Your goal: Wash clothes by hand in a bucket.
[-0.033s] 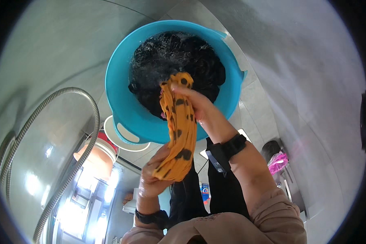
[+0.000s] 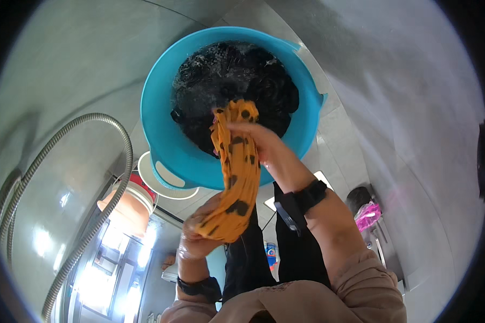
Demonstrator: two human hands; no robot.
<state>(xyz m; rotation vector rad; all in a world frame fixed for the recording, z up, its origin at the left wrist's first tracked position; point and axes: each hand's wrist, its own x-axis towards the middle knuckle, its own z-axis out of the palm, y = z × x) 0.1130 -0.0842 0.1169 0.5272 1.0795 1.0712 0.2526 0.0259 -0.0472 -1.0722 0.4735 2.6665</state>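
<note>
A bunched orange cloth with black spots [image 2: 239, 169] stretches between my two hands over the near side of a turquoise tub [image 2: 161, 70]. My left hand [image 2: 199, 229] is closed round its lower end, nearer my body and outside the rim. Farther up, my right hand [image 2: 261, 140] grips the cloth, thumb lying across the front; the fingers behind are partly hidden. Inside the tub lies soaked black fabric [image 2: 272, 81] in dark, bubbly water. A bit of pink shows behind the cloth's upper part.
A metal shower hose [image 2: 125, 142] loops at the left. Beside the tub stand a pale round basin [image 2: 180, 192] and a peach-coloured bucket [image 2: 129, 207]. Pink plastic [image 2: 368, 215] lies at the right near a dark round object [image 2: 358, 199]. Grey walls curve up on both sides.
My left hand has shifted slightly left with the cloth's lower end. The cloth's upper end sits a little lower and wider, and my right wrist has turned slightly.
</note>
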